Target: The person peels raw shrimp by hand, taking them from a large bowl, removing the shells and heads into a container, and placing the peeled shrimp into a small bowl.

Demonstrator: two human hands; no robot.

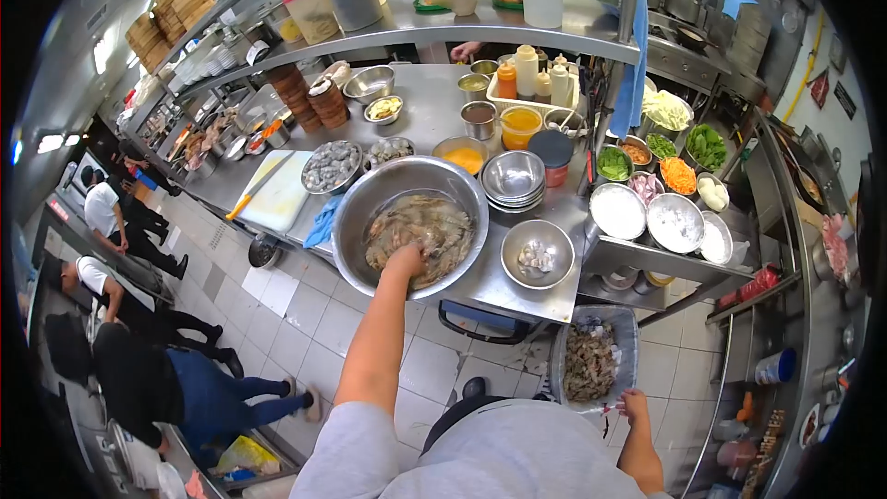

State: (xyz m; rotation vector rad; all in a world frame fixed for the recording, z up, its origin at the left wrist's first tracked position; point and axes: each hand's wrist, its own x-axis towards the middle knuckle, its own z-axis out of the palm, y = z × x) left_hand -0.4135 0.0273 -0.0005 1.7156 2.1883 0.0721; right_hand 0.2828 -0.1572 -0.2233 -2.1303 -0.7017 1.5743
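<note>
Grey shirt (490, 457) nearest, left hand (404, 264) is in a bowl (349, 231) of shrimp (439, 226), grip hidden; right hand (634, 403) pinches a scrap-filled bin (630, 337).

A head-worn wide-angle camera looks forward and down over the steel counter (425, 103), close above.

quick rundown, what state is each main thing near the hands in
Large metal bowl, upright, holding wet shrimp
Left hand, lowered among the shrimp, partly hidden
Plastic bin, upright, holding a brownish heap
Right hand, at the bin's edge, grip unclear
Small metal bowl, upright, holding pale pieces
Stacked bowls, nested, upright
Knife, lying on the cutting board
Blue cloth, crumpled
</note>
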